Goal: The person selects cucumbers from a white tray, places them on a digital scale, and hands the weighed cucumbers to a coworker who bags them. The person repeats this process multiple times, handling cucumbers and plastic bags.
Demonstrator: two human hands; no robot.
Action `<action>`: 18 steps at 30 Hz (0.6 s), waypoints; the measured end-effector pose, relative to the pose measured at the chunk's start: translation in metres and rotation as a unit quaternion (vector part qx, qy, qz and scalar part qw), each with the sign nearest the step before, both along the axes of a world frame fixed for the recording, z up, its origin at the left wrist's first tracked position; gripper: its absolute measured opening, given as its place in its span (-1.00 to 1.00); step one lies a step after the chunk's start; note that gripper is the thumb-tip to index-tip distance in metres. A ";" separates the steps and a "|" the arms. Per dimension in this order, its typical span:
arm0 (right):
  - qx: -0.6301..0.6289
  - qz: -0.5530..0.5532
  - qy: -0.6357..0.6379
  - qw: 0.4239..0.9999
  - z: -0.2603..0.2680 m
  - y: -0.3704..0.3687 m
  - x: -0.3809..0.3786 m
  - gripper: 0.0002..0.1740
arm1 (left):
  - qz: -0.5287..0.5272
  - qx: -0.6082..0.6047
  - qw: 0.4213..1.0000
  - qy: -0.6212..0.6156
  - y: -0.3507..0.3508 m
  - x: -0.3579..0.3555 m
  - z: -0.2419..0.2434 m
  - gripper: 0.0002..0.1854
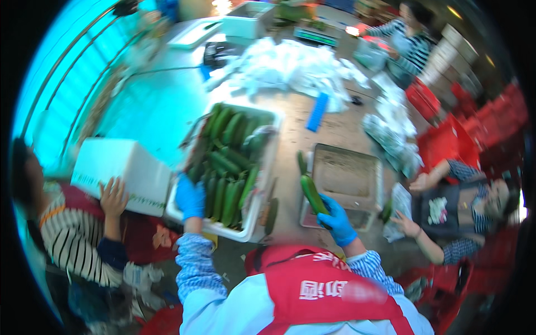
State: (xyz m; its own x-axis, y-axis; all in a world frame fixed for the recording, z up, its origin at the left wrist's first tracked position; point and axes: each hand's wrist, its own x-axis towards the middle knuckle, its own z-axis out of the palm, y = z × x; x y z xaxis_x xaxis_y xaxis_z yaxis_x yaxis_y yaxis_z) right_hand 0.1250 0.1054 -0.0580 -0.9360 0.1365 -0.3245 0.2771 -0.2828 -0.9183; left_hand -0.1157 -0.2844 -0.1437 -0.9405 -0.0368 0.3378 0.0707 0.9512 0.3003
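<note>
A long green cucumber (pixel 310 190) is in my blue-gloved right hand (pixel 338 222), gripped near its lower end. It slants up and left over the near left corner of a shallow metal tray (pixel 349 167). My left hand (pixel 190 197), also gloved in blue, rests at the left rim of a white foam box (pixel 247 234). Rows of cucumbers (pixel 228 163) fill that box, with a plastic-covered part at its upper right. Whether the left fingers hold anything is hidden. Another cucumber (pixel 301 162) lies beside the tray's left edge.
A dark cucumber (pixel 271 215) lies right of the box. White plastic bags (pixel 289 63), a blue strip (pixel 317 112) and a scale (pixel 316 37) are farther back. On the left, a person's hand (pixel 113 197) touches a white foam carton (pixel 121 171). Another co-worker's hand (pixel 406 224) holds a bag.
</note>
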 end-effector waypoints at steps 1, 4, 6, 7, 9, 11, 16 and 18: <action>0.001 -0.017 0.005 1.000 -0.007 0.010 0.004 -0.28 | 0.049 0.015 0.988 -0.146 0.016 0.003 0.037 -0.11; 0.041 -0.107 0.031 0.993 -0.023 0.028 0.017 -0.27 | 0.056 -0.027 0.994 -0.092 0.026 0.001 0.033 -0.12; 0.043 -0.151 0.018 0.987 -0.028 0.043 0.023 -0.26 | 0.027 -0.023 0.996 -0.084 0.034 0.006 0.049 -0.16; 0.095 -0.163 0.037 0.981 -0.034 0.049 0.024 -0.26 | 0.013 -0.050 0.993 -0.105 0.036 0.006 0.052 -0.18; 0.197 -0.176 0.073 0.962 -0.042 0.063 0.028 -0.27 | -0.014 -0.068 0.992 -0.110 0.040 0.010 0.046 -0.22; 0.242 -0.205 0.111 0.942 -0.036 0.066 0.032 -0.31 | -0.035 -0.053 0.995 -0.079 0.034 0.016 0.035 -0.26; -0.190 -0.101 0.006 0.977 -0.018 0.083 0.048 -0.45 | -0.243 0.219 0.941 0.090 0.104 0.065 0.149 -0.51; -0.292 -0.122 -0.014 0.948 -0.012 0.069 0.047 -0.46 | -0.405 0.120 0.890 0.172 0.145 0.086 0.188 -0.51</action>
State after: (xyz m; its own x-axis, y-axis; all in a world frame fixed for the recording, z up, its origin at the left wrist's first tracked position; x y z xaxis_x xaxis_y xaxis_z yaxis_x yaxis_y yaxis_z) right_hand 0.1715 0.1745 -0.0701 -0.8897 0.1380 -0.4352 0.1590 -0.7999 -0.5787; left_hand -0.0300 -0.1396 0.0445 -0.5335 0.4966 0.6846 0.8312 0.4576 0.3158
